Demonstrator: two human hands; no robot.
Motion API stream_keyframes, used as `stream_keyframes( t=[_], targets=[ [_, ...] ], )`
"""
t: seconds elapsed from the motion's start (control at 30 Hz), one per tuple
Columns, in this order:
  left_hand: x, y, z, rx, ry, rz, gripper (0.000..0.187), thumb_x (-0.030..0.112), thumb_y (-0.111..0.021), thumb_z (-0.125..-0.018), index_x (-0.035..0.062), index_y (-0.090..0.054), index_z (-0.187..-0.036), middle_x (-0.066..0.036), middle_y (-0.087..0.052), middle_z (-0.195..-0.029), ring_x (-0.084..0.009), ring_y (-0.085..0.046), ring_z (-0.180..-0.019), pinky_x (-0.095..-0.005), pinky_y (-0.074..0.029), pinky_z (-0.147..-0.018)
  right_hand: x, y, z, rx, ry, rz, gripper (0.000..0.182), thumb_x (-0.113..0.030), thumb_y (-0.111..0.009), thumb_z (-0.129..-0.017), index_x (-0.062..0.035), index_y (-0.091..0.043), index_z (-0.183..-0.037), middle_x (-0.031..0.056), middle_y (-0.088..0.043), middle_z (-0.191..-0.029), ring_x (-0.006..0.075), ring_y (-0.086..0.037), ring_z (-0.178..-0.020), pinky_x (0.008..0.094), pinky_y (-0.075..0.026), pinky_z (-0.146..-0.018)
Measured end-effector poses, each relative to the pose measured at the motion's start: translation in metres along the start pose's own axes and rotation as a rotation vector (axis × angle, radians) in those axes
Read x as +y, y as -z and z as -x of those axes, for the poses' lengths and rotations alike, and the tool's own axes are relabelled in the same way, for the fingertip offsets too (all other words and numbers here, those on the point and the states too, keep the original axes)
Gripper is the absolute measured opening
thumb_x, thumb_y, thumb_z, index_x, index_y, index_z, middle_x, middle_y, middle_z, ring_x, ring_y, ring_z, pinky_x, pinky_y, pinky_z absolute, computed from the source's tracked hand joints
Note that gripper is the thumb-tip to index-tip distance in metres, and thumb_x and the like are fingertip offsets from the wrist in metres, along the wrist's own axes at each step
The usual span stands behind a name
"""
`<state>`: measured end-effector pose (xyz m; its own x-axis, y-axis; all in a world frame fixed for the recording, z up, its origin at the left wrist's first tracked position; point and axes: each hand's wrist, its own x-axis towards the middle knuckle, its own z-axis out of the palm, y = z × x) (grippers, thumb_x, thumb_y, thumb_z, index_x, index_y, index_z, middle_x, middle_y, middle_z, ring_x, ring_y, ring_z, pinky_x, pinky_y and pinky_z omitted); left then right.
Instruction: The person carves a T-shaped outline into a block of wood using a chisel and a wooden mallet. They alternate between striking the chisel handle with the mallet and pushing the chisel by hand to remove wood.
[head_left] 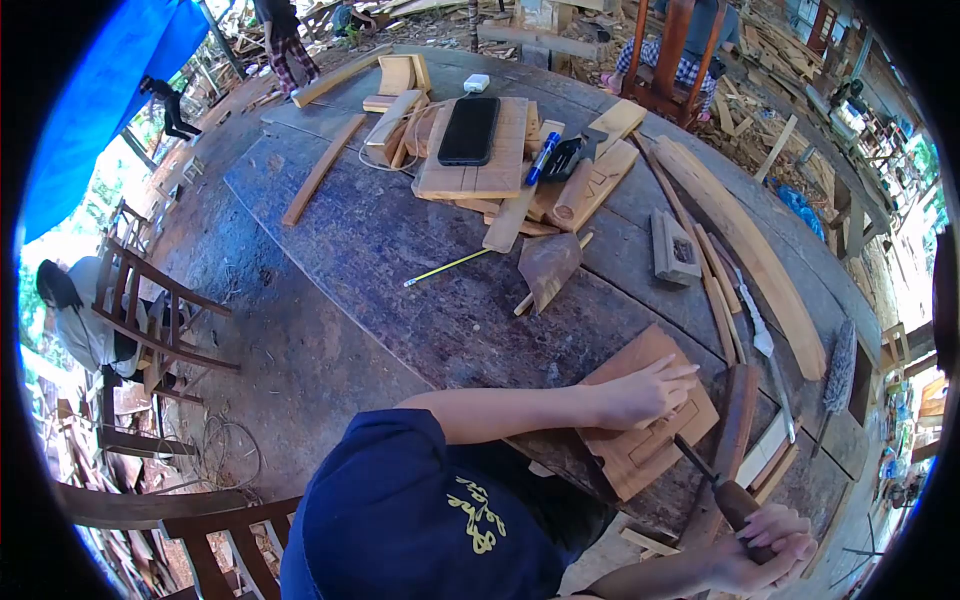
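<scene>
A reddish-brown wooden board (628,455) lies at the table's near edge, with dark rectangular outlines marked or cut into its face. On top of it rests my left hand (645,398), fingers stretched out over the wood. My right hand (765,552) is closed round the wooden handle of a chisel (735,503). The chisel's thin dark blade slants up to the left, and its tip is at the board's marked face, just below my left hand. Whether the tip touches the wood I cannot tell.
Beyond the board lie a pencil (445,268), a grey block (675,248) and a phone (470,130) on stacked wood. Long strips (745,250) and a brush (841,367) lie to the right. A chair (160,300) and a seated person (80,310) are at the left.
</scene>
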<state>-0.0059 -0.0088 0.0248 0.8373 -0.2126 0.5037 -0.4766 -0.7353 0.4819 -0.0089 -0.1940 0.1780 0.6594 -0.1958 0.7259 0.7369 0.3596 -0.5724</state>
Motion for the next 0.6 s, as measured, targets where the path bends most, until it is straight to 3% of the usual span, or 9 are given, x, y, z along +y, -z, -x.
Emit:
stream_keyframes(
  t=[0.07,0.13,0.2,0.23,0.27,0.4,0.5,0.53,0.6],
  targets=[
    [0.001,0.007,-0.001,0.027,0.001,0.106,0.007,0.006,-0.057,-0.084,0.0014,-0.053,-0.087,-0.018,-0.055,-0.114,-0.0352,-0.040,-0.127,-0.0500,-0.027,-0.108,0.000,-0.006,-0.003,0.005,0.038,0.009,0.031,-0.012,-0.045,-0.091,-0.0091,-0.030,-0.064,0.0055,-0.034,-0.045,0.0114,-0.030,-0.031,0.0257,-0.030,-0.027],
    [0.004,0.016,0.000,0.054,0.174,0.290,0.008,0.002,-0.058,-0.083,0.0026,-0.050,-0.086,-0.015,-0.058,-0.095,-0.0354,-0.054,-0.102,-0.0430,-0.037,-0.102,-0.001,-0.004,-0.002,0.011,0.072,0.024,0.034,-0.009,-0.046,-0.090,-0.0081,-0.030,-0.061,0.0057,-0.033,-0.044,0.0112,-0.029,-0.030,0.0257,-0.029,-0.026],
    [0.005,0.016,0.000,0.145,0.192,0.322,0.009,0.001,-0.058,-0.082,0.0023,-0.050,-0.086,-0.015,-0.057,-0.090,-0.0352,-0.055,-0.094,-0.0402,-0.041,-0.096,-0.003,0.008,0.004,0.003,-0.060,0.049,0.028,-0.014,-0.041,-0.092,-0.0082,-0.035,-0.066,0.0038,-0.032,-0.054,0.0108,-0.031,-0.041,0.0241,-0.030,-0.041],
    [0.005,0.015,0.000,0.240,0.209,0.344,0.010,0.001,-0.058,-0.082,0.0021,-0.050,-0.087,-0.014,-0.056,-0.085,-0.0351,-0.055,-0.086,-0.0373,-0.045,-0.090,-0.002,0.009,0.004,0.002,-0.063,0.059,0.028,-0.014,-0.041,-0.092,-0.0082,-0.035,-0.066,0.0038,-0.032,-0.054,0.0108,-0.031,-0.041,0.0241,-0.030,-0.041],
    [0.004,0.014,0.001,0.274,0.201,0.313,0.010,0.000,-0.057,-0.082,0.0024,-0.050,-0.088,-0.015,-0.057,-0.085,-0.0347,-0.057,-0.085,-0.0362,-0.047,-0.081,-0.001,0.008,0.004,0.013,-0.047,0.058,0.027,-0.016,-0.042,-0.092,-0.0078,-0.035,-0.066,0.0038,-0.033,-0.054,0.0113,-0.032,-0.042,0.0245,-0.030,-0.042],
    [0.001,0.011,0.002,0.287,0.189,0.276,0.013,-0.001,-0.059,-0.081,0.0027,-0.052,-0.092,-0.015,-0.058,-0.084,-0.0337,-0.059,-0.084,-0.0370,-0.047,-0.077,0.001,0.012,0.004,0.029,-0.051,0.026,0.023,-0.019,-0.043,-0.091,-0.0074,-0.038,-0.071,0.0037,-0.033,-0.055,0.0126,-0.034,-0.045,0.0262,-0.032,-0.044],
    [0.000,0.009,-0.002,0.500,0.182,0.214,0.020,-0.001,-0.062,-0.078,0.0041,-0.057,-0.097,-0.014,-0.061,-0.085,-0.0308,-0.061,-0.080,-0.0353,-0.049,-0.073,0.023,0.009,0.006,-0.075,-0.018,-0.107,0.025,-0.023,-0.047,-0.090,-0.0072,-0.037,-0.074,0.0040,-0.035,-0.050,0.0117,-0.034,-0.040,0.0257,-0.034,-0.038],
    [-0.004,0.007,-0.002,0.552,0.168,0.177,0.023,-0.002,-0.063,-0.078,0.0046,-0.059,-0.100,-0.013,-0.062,-0.085,-0.0293,-0.062,-0.079,-0.0347,-0.050,-0.072,0.031,0.016,0.010,-0.100,-0.138,-0.111,0.026,-0.027,-0.048,-0.089,-0.0078,-0.037,-0.076,0.0039,-0.036,-0.050,0.0127,-0.036,-0.041,0.0272,-0.035,-0.040],
    [0.003,0.016,-0.003,0.445,0.367,0.244,0.027,-0.002,-0.064,-0.078,0.0059,-0.061,-0.104,-0.012,-0.063,-0.085,-0.0275,-0.062,-0.079,-0.0333,-0.050,-0.071,0.039,0.028,0.012,-0.157,-0.283,-0.086,0.026,-0.029,-0.048,-0.089,-0.0087,-0.037,-0.077,0.0038,-0.038,-0.050,0.0143,-0.038,-0.042,0.0297,-0.037,-0.043]
  ],
)
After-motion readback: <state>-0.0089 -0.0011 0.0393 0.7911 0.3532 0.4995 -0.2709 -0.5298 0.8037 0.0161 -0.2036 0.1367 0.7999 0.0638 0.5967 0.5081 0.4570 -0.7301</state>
